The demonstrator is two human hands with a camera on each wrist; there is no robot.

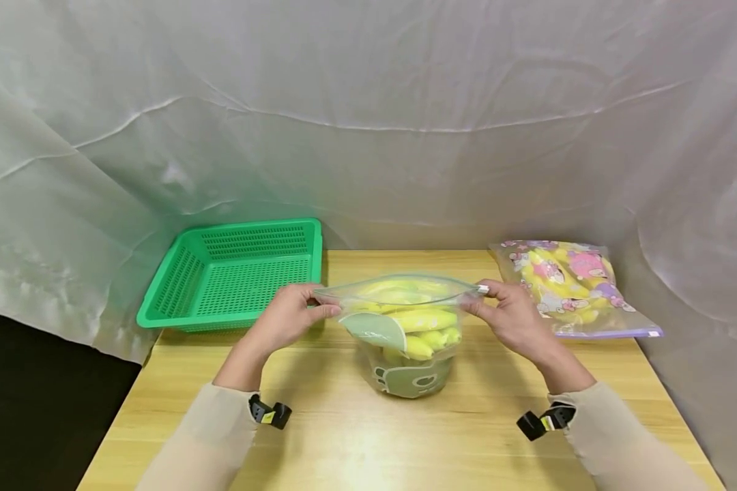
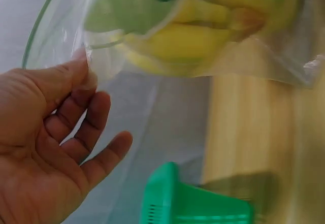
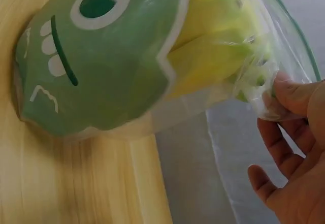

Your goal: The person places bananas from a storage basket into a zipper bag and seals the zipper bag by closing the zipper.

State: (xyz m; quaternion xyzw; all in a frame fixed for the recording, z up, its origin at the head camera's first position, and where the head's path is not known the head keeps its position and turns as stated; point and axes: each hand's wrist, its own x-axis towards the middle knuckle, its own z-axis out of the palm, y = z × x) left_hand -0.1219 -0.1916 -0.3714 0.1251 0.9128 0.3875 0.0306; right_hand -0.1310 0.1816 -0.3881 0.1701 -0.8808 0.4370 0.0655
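Note:
A clear zip bag (image 1: 413, 378) with a green cartoon print stands near the middle of the table, its mouth spread. Yellow bananas (image 1: 426, 320) fill it, and they show through the plastic in both wrist views. My left hand (image 1: 291, 314) pinches the left end of the bag's rim between thumb and finger; in the left wrist view the other fingers (image 2: 97, 117) are loosely bent. At the opposite end my right hand (image 1: 511, 315) pinches the rim near a white zip slider (image 1: 482, 289). The right thumb (image 3: 294, 93) presses on crumpled plastic in the right wrist view.
A green plastic basket (image 1: 153, 300) with perforated walls stands at the back left. Toward the back right lies another zip bag (image 1: 608, 326), printed with pink and purple cartoons, with yellow fruit inside. Grey sheeting (image 1: 405, 164) hangs behind the wooden table (image 1: 356, 443).

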